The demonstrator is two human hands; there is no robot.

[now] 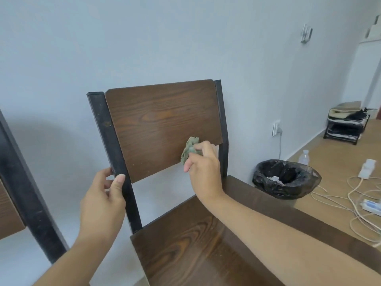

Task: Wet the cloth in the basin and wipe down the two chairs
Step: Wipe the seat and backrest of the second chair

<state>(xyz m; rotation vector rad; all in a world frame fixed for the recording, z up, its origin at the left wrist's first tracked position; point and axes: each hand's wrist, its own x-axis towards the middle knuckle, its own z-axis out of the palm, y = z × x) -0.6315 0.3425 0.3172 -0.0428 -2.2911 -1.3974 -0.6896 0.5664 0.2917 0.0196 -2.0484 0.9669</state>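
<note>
**Cloth pressed to the backrest of the near chair**

The near chair (165, 124) fills the middle of the view, with a dark wood-grain backrest and seat on a black metal frame. It stands close to a pale wall (185, 38).

The right hand (204, 168) has its fingers curled round a bunched green cloth (189, 150) and holds it against the backrest panel. The cloth sits at about 5 o'clock on that panel, near its lower edge and just in from the right post. The forearm reaches in across the seat from the 4 o'clock corner of the view.

The left hand (103, 203) grips the black left post (115, 153) of the frame just below the bottom corner of the backrest. Its thumb lies on the front face and its fingers wrap behind.

At 9 o'clock, cut by the picture's edge, stands part of a second chair (24, 182) with the same black frame and brown panel.

At 3 o'clock of the near chair, on the wooden floor (340, 162), stands a bin (286, 178) lined with a black bag, with some pale rubbish inside. A clear water bottle (304, 156) stands just beyond it. Farther toward 3 o'clock lie loose pale cables (350, 199) and a white power strip (371, 205). At 2 o'clock a low shoe rack (346, 124) stands by the wall, and a wall socket (276, 127) has a plug in it.
</note>
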